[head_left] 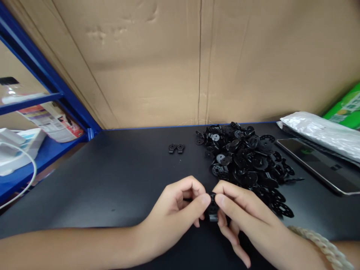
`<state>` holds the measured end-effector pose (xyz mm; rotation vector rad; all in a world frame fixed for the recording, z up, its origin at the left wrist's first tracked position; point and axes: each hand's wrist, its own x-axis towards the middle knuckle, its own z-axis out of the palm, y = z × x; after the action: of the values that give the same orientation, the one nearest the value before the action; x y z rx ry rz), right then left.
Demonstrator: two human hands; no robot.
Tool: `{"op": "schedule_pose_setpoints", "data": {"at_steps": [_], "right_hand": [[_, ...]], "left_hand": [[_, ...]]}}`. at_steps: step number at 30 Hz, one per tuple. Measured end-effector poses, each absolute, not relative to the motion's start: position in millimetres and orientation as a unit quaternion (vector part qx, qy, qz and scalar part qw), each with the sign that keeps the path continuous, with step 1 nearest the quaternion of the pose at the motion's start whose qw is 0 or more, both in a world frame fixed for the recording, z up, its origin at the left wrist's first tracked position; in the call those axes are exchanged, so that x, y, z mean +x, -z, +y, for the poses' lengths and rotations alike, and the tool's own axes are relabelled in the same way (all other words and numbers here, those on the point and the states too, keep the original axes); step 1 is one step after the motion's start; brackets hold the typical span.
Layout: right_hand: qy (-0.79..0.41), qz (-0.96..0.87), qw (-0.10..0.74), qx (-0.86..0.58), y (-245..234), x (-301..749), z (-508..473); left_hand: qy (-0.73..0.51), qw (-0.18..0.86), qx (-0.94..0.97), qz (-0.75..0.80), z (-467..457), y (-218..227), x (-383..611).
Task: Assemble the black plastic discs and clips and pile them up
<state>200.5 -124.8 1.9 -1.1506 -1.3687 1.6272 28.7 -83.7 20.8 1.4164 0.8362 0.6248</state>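
Between my two hands is a small black plastic clip (213, 214), partly covered by the fingertips. My left hand (182, 206) pinches its left side with thumb and forefinger, the other fingers curled beneath. On the opposite side, my right hand (244, 210) grips it the same way, its lower fingers hanging loosely. To the right and beyond the hands lies a heap of black plastic clips (247, 157), many with round, perforated discs. Two similar small black clips (176, 148) rest side by side on the black table (112, 180), left of the heap.
A tablet-like dark device (320, 163) lies at the right, beside a silvery plastic package (323, 131) and a green packet (345, 107). Cardboard (146, 75) stands along the back edge. On the left, a blue shelf (64, 105) holds a bottle, a printed pouch and a white cable.
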Motion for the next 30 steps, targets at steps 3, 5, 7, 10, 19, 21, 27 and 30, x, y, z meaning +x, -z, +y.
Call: {"op": "schedule_pose_setpoints", "data": {"at_steps": [3,5,7,10,19,21,27,30], "right_hand": [[-0.617,-0.536,0.351,-0.456,-4.1,199.9,-125.4],[-0.611,-0.537,0.349,-0.465,-5.6,199.2,-125.6],[-0.613,-0.534,0.349,-0.467,-6.5,198.7,-125.6],[-0.621,-0.526,0.347,-0.466,-6.6,198.8,-125.9],[-0.635,-0.505,0.344,-0.473,-3.2,198.7,-126.1],[-0.633,-0.508,0.343,-0.473,-3.4,198.3,-125.8],[-0.641,-0.515,0.335,-0.46,-11.1,199.6,-126.4],[-0.638,-0.537,0.311,-0.456,-12.5,201.2,-128.6]], "left_hand": [[-0.282,0.621,0.629,0.373,-86.1,-19.0,29.3],[-0.285,0.613,0.632,0.378,-87.6,-17.9,29.3],[-0.287,0.608,0.635,0.379,-88.5,-17.4,29.0],[-0.29,0.604,0.637,0.381,-88.3,-17.4,28.6],[-0.281,0.612,0.632,0.384,-90.8,-17.8,29.8],[-0.282,0.6,0.642,0.386,-89.4,-20.3,28.8],[-0.382,0.328,0.755,0.419,-32.9,-24.2,10.1],[-0.388,0.231,0.763,0.463,10.2,-18.4,-5.2]]}}
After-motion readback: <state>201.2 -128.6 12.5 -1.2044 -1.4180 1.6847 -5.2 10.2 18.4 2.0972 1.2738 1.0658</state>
